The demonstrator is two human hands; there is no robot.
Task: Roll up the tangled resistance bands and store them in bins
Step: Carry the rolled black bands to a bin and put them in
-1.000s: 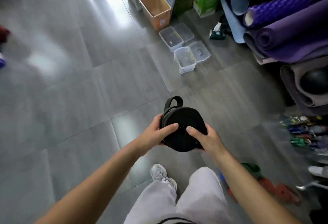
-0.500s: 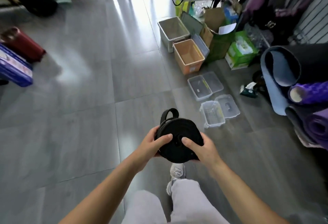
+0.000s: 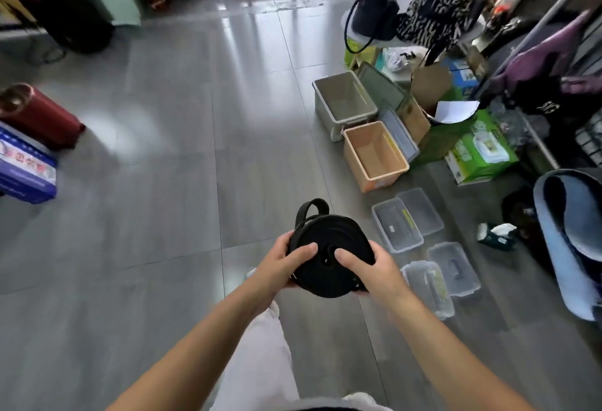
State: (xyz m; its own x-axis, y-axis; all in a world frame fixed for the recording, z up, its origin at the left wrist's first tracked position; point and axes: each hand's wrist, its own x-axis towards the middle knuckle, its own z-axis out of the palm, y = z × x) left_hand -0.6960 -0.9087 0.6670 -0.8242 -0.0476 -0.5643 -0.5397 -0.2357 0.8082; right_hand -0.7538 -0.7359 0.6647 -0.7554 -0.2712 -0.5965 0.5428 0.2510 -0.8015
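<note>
Nearer in view than half a second ago, the peach-orange rectangular plastic bin (image 3: 374, 153) is sitting open on the grey tiled floor (image 3: 163, 182), with the grey rectangular plastic bin (image 3: 342, 101) just beyond it. Clear plastic tubs (image 3: 395, 228) are lying on the near side of the peach-orange bin. Nearer still, above the floor, the black resistance band rolled into a flat coil (image 3: 325, 234) is being gripped by the left hand (image 3: 280, 264) and right hand (image 3: 374, 267), thumbs pressing its face, fingers curling round its rim.

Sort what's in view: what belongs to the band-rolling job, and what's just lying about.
Job: rolled black band, held by left hand and right hand; orange bin; grey bin; clear tubs.
Lying about: red cylinder; green box; black handbag; blue mat.
</note>
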